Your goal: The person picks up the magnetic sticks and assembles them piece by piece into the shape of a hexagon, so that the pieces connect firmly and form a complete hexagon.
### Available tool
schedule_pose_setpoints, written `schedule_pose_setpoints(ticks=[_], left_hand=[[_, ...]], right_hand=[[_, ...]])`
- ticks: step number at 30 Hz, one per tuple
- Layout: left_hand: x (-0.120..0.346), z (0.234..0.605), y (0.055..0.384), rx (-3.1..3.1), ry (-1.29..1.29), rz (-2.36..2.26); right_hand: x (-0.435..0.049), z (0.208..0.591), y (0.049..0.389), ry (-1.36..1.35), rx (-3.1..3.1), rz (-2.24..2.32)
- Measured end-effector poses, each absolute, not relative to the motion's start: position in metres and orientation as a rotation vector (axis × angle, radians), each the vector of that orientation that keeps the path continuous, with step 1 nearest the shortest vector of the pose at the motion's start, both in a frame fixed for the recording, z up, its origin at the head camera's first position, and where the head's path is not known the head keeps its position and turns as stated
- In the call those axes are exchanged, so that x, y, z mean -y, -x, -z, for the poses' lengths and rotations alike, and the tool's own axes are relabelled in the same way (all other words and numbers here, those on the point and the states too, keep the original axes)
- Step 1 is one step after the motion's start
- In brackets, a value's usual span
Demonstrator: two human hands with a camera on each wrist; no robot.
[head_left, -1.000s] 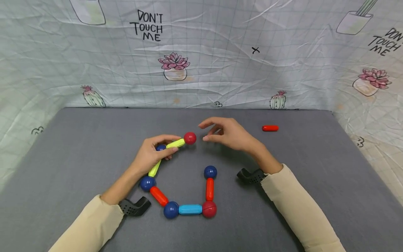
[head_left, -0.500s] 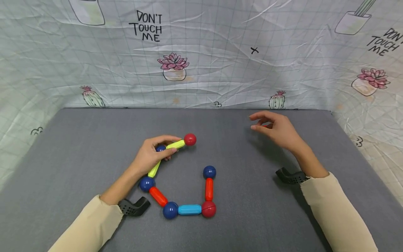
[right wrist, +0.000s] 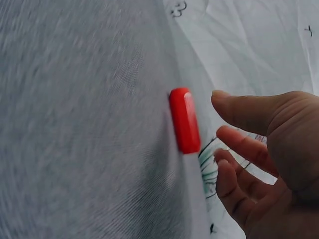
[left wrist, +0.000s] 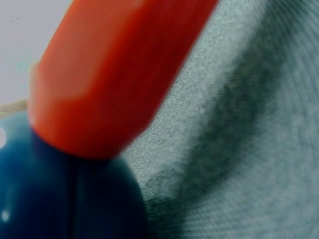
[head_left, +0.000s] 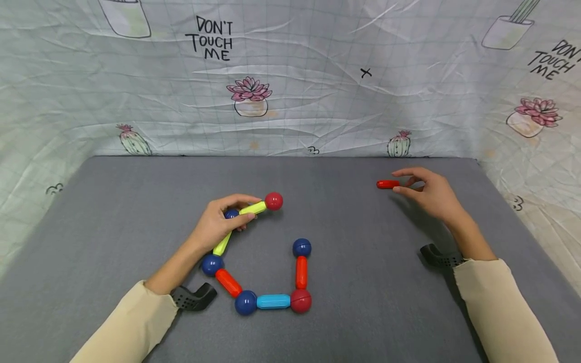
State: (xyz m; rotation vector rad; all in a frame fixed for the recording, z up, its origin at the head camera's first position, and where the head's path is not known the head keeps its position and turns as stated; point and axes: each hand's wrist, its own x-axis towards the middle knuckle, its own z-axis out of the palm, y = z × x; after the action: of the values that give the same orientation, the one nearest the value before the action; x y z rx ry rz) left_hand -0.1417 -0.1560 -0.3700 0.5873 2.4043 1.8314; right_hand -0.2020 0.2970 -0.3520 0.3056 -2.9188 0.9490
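Note:
My left hand (head_left: 221,220) pinches a yellow magnetic rod (head_left: 252,208) between thumb and fingers. A red ball (head_left: 274,201) sits on that rod's far end, and a blue ball (head_left: 231,214) partly hidden by the hand joins its near end. From there a chain runs down through a second yellow rod (head_left: 222,244), a blue ball (head_left: 212,264) and a red rod (head_left: 229,283), both large in the left wrist view. My right hand (head_left: 426,191) is at a loose red rod (head_left: 387,184); the right wrist view shows a gap between its fingers and this rod (right wrist: 185,121).
The chain continues along the grey table (head_left: 113,222) with a blue ball (head_left: 246,303), a light-blue rod (head_left: 273,302), a red ball (head_left: 300,301), an upright-pointing red rod (head_left: 301,273) and a blue ball (head_left: 301,247). A patterned cloth (head_left: 317,101) rises behind the table's back edge.
My right hand has moved right, from near the held red ball, past the loose red rod to its right end. The left hand and chain stay in place.

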Motion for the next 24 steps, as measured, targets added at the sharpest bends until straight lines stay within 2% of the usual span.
schedule_pose_setpoints(ticks=[24], left_hand=[[0.156,0.368,0.139,-2.395,-0.621,-1.848]], right_hand=[[-0.292,0.382,0.209,-0.402,2.825,-0.846]])
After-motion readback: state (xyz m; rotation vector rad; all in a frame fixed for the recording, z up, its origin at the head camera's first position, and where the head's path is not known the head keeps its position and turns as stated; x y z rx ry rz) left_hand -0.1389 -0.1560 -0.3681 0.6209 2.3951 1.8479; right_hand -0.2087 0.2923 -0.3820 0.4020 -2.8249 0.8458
